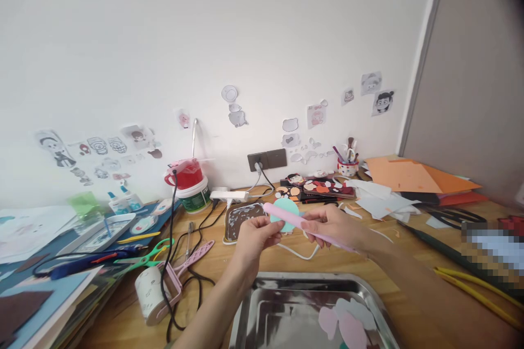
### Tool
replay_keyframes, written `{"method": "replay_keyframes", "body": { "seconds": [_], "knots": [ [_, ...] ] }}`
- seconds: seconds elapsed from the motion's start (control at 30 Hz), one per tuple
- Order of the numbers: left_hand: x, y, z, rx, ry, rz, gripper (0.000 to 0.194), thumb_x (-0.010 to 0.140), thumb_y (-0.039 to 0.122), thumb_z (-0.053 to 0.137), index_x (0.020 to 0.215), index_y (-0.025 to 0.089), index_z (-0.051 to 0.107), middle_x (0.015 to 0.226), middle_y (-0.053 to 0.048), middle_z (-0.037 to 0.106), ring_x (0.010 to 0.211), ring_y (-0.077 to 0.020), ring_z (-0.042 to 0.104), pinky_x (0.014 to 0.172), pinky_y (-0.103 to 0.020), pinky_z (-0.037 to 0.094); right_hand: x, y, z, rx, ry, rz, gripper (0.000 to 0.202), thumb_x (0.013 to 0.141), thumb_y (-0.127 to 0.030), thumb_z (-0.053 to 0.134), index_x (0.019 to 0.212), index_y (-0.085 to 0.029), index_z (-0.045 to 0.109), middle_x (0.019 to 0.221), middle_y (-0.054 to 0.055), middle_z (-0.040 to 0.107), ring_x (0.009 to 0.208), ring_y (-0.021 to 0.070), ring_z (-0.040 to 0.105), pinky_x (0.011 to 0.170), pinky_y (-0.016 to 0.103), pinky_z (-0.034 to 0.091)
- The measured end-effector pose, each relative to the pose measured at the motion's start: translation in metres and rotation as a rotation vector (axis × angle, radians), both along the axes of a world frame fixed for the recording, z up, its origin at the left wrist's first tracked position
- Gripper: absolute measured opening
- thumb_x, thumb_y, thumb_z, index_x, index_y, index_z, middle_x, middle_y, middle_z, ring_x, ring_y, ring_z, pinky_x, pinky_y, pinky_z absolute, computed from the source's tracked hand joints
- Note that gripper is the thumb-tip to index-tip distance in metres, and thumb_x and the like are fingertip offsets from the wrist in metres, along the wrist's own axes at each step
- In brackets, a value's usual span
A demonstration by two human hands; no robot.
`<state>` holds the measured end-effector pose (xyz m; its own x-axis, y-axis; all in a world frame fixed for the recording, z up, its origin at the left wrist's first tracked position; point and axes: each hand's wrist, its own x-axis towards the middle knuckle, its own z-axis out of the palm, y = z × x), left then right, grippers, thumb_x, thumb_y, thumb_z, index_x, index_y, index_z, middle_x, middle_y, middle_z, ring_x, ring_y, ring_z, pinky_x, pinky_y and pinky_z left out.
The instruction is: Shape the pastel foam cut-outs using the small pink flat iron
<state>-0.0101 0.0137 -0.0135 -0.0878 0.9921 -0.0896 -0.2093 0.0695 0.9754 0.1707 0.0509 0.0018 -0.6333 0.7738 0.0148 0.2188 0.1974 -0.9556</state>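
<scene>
My left hand (260,234) pinches a round mint-green piece (291,207) by its lower left edge, thumb and fingers closed. In my right hand (329,226) is a smooth pink rod (282,214) with a rounded tip. The rod slants across the front of the mint piece and seems to touch it; its far end runs along my right wrist. Below both hands lies a shiny metal tray (305,279), holding pink cut-out shapes (352,331) and pale grey ones (358,311). A white cable (301,255) curves on the table beneath my hands.
Left of my hands sit a brown-topped flat device (235,223), a lint roller (151,292), green scissors (158,253) and black cables. A red-and-white bucket (194,196) stands by the wall. Orange sheets (409,177) and yellow-handled tongs or tweezers (475,289) are at right.
</scene>
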Motion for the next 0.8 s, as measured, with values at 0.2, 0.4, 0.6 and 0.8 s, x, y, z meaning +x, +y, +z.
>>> {"method": "replay_keyframes", "body": {
  "seconds": [0.2, 0.4, 0.6, 0.8],
  "knots": [
    [0.000, -0.002, 0.002, 0.022, 0.031, -0.030, 0.019, 0.054, 0.027, 0.069, 0.055, 0.011, 0.058, 0.052, -0.002, 0.058, 0.048, -0.0058, 0.049, 0.050, -0.015, 0.041, 0.000, -0.002, 0.003, 0.028, 0.011, -0.047, 0.032, 0.072, -0.043, 0.050, 0.080, -0.013, 0.060, 0.058, -0.001, 0.053, 0.044, 0.0062, 0.045, 0.041, 0.017, 0.035],
    [-0.003, -0.001, 0.004, 0.041, 0.034, -0.020, 0.019, 0.054, 0.026, 0.068, 0.053, 0.011, 0.057, 0.051, -0.002, 0.057, 0.047, -0.0060, 0.049, 0.051, -0.016, 0.040, 0.001, 0.001, 0.005, 0.024, 0.067, -0.120, 0.033, 0.070, -0.044, 0.051, 0.076, -0.012, 0.059, 0.053, -0.001, 0.052, 0.042, 0.0070, 0.045, 0.039, 0.018, 0.032],
    [-0.006, -0.001, 0.007, 0.033, 0.040, 0.003, 0.017, 0.053, 0.024, 0.068, 0.054, 0.011, 0.058, 0.053, -0.002, 0.056, 0.048, -0.0064, 0.048, 0.051, -0.017, 0.040, 0.006, 0.011, 0.000, 0.041, 0.107, -0.204, 0.033, 0.070, -0.045, 0.050, 0.074, -0.013, 0.058, 0.057, -0.001, 0.052, 0.043, 0.0068, 0.045, 0.039, 0.018, 0.034],
    [-0.010, 0.000, 0.007, 0.024, 0.061, 0.023, 0.017, 0.053, 0.025, 0.066, 0.062, 0.012, 0.059, 0.057, -0.001, 0.054, 0.053, -0.0086, 0.050, 0.053, -0.019, 0.042, 0.011, 0.013, 0.004, 0.018, 0.099, -0.211, 0.034, 0.070, -0.046, 0.050, 0.073, -0.013, 0.058, 0.059, 0.001, 0.055, 0.045, 0.0073, 0.048, 0.038, 0.017, 0.035]
  ]
}}
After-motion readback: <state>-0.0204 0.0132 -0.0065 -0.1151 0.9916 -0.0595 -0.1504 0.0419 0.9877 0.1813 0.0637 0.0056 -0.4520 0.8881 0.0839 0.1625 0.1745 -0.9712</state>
